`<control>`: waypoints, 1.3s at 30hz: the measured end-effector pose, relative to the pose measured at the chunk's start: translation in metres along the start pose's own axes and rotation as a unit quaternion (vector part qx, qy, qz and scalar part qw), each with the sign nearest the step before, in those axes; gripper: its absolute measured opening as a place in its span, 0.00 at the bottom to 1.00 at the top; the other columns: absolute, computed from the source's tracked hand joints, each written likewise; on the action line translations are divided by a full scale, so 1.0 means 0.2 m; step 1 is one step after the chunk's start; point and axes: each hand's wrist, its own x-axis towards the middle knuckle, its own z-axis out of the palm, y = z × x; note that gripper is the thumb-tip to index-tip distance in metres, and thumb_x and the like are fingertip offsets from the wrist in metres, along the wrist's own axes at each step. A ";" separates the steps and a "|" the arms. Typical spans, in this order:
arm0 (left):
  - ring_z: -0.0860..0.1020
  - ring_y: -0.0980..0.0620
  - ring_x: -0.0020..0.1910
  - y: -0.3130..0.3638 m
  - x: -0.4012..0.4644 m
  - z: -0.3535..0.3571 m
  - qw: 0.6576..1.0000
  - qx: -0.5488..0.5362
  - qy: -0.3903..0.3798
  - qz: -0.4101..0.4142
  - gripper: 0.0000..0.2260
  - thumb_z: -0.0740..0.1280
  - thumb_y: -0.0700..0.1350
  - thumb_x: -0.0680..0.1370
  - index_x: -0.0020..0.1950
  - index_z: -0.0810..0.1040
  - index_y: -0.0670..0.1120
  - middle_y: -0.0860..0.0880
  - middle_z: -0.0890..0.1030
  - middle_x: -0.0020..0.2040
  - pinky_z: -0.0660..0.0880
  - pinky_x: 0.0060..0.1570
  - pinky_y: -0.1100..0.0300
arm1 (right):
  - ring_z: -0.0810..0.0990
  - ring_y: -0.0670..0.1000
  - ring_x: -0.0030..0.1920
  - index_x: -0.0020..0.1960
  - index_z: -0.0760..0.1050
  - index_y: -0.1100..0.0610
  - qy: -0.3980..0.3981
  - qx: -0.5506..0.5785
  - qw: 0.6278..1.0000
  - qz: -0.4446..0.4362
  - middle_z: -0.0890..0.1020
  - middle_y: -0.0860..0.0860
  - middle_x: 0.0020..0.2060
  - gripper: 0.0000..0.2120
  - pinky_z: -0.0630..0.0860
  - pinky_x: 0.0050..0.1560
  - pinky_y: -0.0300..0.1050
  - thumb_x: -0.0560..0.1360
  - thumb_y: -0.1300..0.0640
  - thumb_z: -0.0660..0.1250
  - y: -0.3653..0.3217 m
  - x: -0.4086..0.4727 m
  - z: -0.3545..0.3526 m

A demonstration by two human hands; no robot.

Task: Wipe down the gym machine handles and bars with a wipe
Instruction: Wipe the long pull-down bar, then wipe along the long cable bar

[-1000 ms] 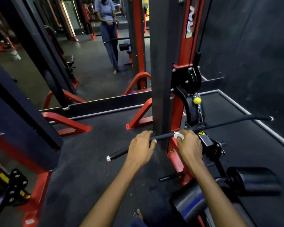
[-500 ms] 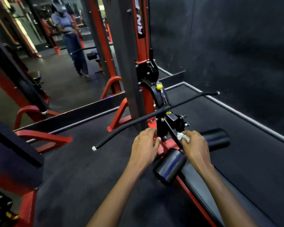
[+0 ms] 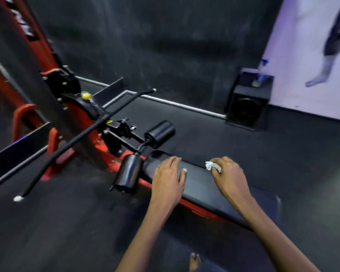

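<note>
A crumpled white wipe (image 3: 212,166) is pinched in my right hand (image 3: 231,177), which hovers over the black padded seat (image 3: 199,188) of the red cable machine. My left hand (image 3: 170,176) rests flat on the seat's near end, fingers spread, holding nothing. The long black pull bar (image 3: 81,137) hangs slanted to the left of both hands, its grips running from lower left to upper right; neither hand touches it. Two black foam rollers (image 3: 128,173) (image 3: 159,134) stand ahead of the seat.
The red and black machine upright (image 3: 47,79) rises at the left. A black speaker box (image 3: 247,101) stands against the far wall, with a blue spray bottle (image 3: 260,76) on top. Dark rubber flooring surrounds the seat. A bare foot (image 3: 194,262) shows at the bottom.
Both hands left the pull bar and came down and back onto the seat pad. My view swung right, away from the mirror, and the wipe stayed in my right hand.
</note>
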 end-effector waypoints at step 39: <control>0.68 0.50 0.70 2.84 1.29 1.89 0.996 0.008 -0.048 0.070 0.19 0.59 0.50 0.82 0.71 0.70 0.45 0.49 0.72 0.70 0.63 0.70 0.55 | 0.77 0.52 0.50 0.51 0.79 0.54 0.024 -0.050 0.997 0.056 0.77 0.50 0.48 0.12 0.75 0.46 0.46 0.77 0.61 0.57 2.86 1.31 -1.69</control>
